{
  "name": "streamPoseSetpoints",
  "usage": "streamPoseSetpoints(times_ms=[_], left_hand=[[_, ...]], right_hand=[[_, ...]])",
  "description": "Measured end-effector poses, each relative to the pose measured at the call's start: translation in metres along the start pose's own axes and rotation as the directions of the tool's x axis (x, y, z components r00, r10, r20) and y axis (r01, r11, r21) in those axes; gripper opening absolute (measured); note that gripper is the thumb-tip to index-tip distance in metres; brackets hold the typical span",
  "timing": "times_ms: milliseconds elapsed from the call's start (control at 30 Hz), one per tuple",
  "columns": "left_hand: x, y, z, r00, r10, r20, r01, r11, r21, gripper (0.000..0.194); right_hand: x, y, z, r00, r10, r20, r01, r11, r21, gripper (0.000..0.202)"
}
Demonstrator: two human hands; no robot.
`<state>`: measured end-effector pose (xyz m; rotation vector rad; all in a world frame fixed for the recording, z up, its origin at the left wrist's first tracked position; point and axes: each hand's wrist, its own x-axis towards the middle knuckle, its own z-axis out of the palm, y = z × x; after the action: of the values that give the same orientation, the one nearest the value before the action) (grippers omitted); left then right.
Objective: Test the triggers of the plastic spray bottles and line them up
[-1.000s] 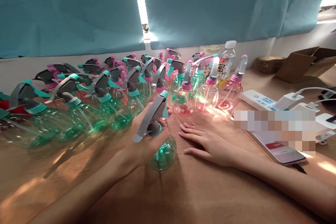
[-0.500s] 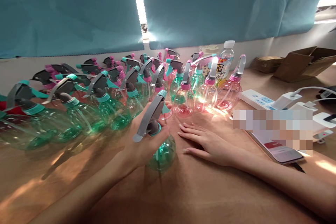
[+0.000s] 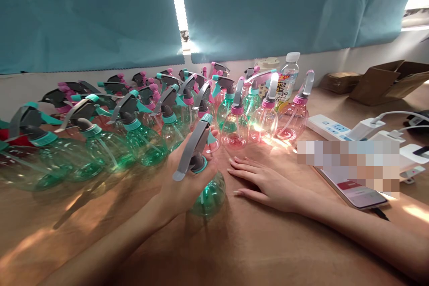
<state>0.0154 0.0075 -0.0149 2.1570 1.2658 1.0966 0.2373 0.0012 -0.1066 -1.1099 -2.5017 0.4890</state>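
Observation:
My left hand (image 3: pixel 182 181) is wrapped round the neck of a green spray bottle (image 3: pixel 212 196) with a grey and teal trigger head, standing on the brown table (image 3: pixel 254 246). Flat on the tabletop, just right of that bottle, lies my right hand (image 3: pixel 264 183), fingers spread and holding nothing. Behind my left hand stand pink spray bottles, among them one with a pink collar (image 3: pixel 234 132). To the left is a row of green spray bottles, the nearest a green one (image 3: pixel 145 145).
Several more spray bottles crowd the back left. A labelled clear bottle (image 3: pixel 291 73) stands behind the pink ones. On the right are a phone (image 3: pixel 357 190), a white power strip (image 3: pixel 326 126) with chargers and cables, and an open cardboard box (image 3: pixel 382 82).
The held green bottle has shifted very slightly to the right with my left hand round it. My right hand has stayed in place.

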Motion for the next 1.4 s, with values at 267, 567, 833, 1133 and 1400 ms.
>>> streamPoseSetpoints(times_ms=[267,567,833,1133,1400], left_hand=[[-0.0005,-0.0021,0.0012,1.0,-0.022,0.001,0.022,1.0,-0.003,0.045],[-0.0019,-0.0005,0.0025,0.998,-0.036,-0.043,0.038,0.999,0.039,0.032],[-0.0007,0.0012,0.0018,0.998,-0.054,-0.02,0.054,0.998,0.017,0.048],[-0.0005,0.0013,0.0022,0.999,-0.027,-0.019,0.027,0.999,-0.024,0.045],[0.0008,0.0034,0.0016,0.999,-0.047,0.013,0.047,0.996,-0.077,0.037]], right_hand=[[0.0001,-0.0005,-0.0012,1.0,-0.004,0.007,0.004,1.0,0.002,0.06],[0.0,-0.0013,-0.0017,1.0,0.021,0.01,-0.021,0.999,0.035,0.06],[0.0008,-0.0026,-0.0034,0.999,0.027,0.036,-0.027,1.0,0.009,0.061],[-0.0005,-0.0011,-0.0009,1.0,0.01,0.0,-0.01,1.0,0.026,0.059],[0.0,-0.0015,-0.0009,1.0,0.005,0.008,-0.005,1.0,0.021,0.06]])
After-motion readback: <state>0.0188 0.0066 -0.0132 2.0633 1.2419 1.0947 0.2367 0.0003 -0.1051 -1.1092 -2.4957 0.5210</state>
